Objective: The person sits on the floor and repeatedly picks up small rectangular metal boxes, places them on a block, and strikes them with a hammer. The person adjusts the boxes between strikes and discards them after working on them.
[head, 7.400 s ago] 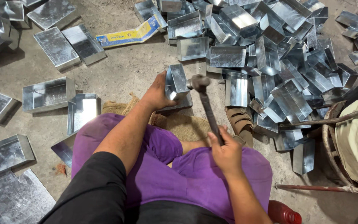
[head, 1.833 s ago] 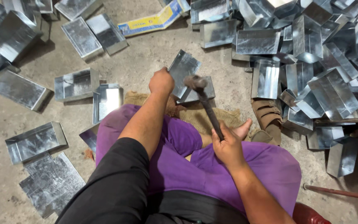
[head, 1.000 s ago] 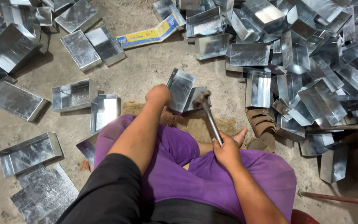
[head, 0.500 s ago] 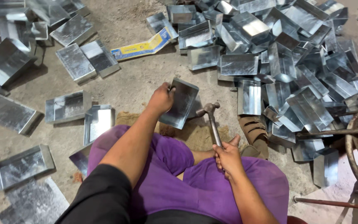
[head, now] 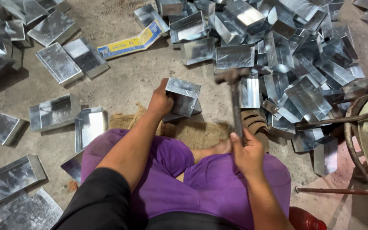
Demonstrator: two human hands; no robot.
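Head view, looking down: I see the left hand (head: 160, 101) clamped on a small galvanised metal box (head: 183, 98), tilted up on edge over the burlap sack (head: 192, 130) in front of the purple-clad knees. Right hand (head: 247, 150) is wrapped round the shaft of a hammer (head: 234, 98), head raised just right of the box and blurred — mid-swing, by my reading. Step in hand looks like hammering the box's folded edge. Next blow calls for the box braced firmly and the head landing on the rim, clear of the left fingers. Heap of like boxes (head: 286, 51) lies beyond the box, to its right.
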